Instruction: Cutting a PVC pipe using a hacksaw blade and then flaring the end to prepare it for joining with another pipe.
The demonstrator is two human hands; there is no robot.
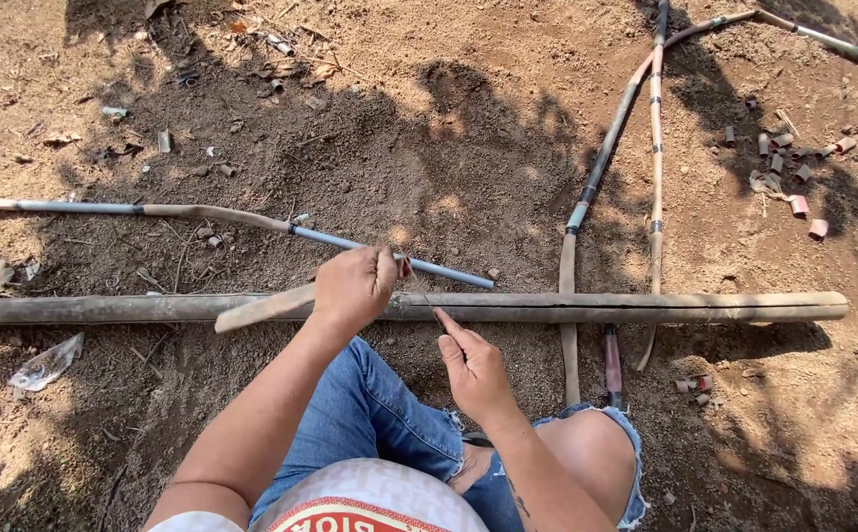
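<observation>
Bamboo pole (646, 306) lay across dirt | left hand (353, 286) gripped flat strip (264, 308) | right hand (473, 366) pinched thin sliver (423, 295)

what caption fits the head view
Left hand and right hand pull a thin strand above a long pole.

L hand (353, 286) fisted, R hand (473, 366) pinching.

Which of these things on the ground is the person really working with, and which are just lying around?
In hand:
left hand gripping a flat wooden strip
right hand pinching a thin strand
long thick pole beneath both hands

Lying about:
taped thin sticks
short tube pieces
clear plastic scrap
</observation>
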